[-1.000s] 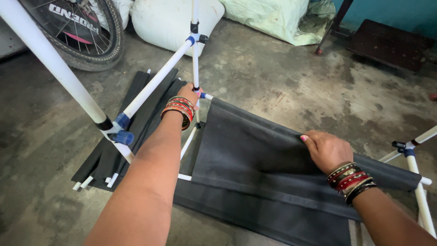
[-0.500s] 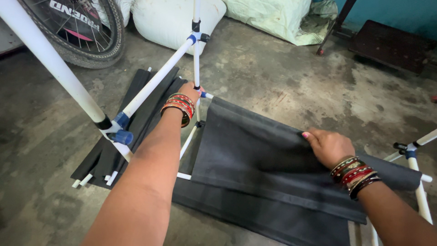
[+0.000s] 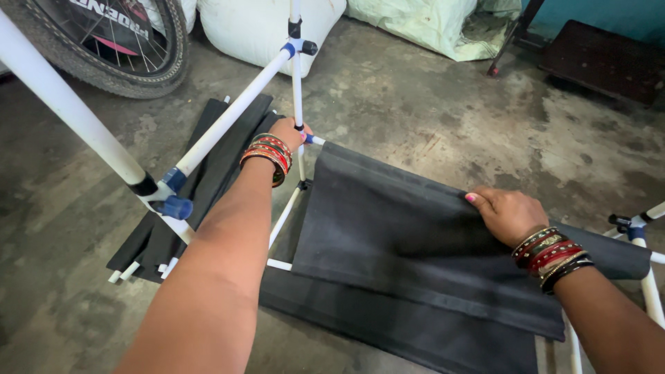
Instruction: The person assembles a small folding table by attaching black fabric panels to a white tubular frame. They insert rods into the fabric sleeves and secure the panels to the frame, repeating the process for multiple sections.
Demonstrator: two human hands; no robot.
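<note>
The left hand (image 3: 289,133) is curling closed around the white rod (image 3: 315,139) at the black cloth's (image 3: 388,228) ten-o'clock corner, while the right hand (image 3: 509,215) is lying at three o'clock, fingers pressed together and pinching the cloth's far edge. The cloth is hanging across the pipe frame (image 3: 228,118) above the concrete floor (image 3: 429,104). Uneven pulling may be risking the rod slipping from its blue joint (image 3: 173,206), letting the cloth sag.

Left hand (image 3: 289,131) reaches far forward, fingers curled; right hand (image 3: 509,215) lies palm-down, fingers bent.
</note>
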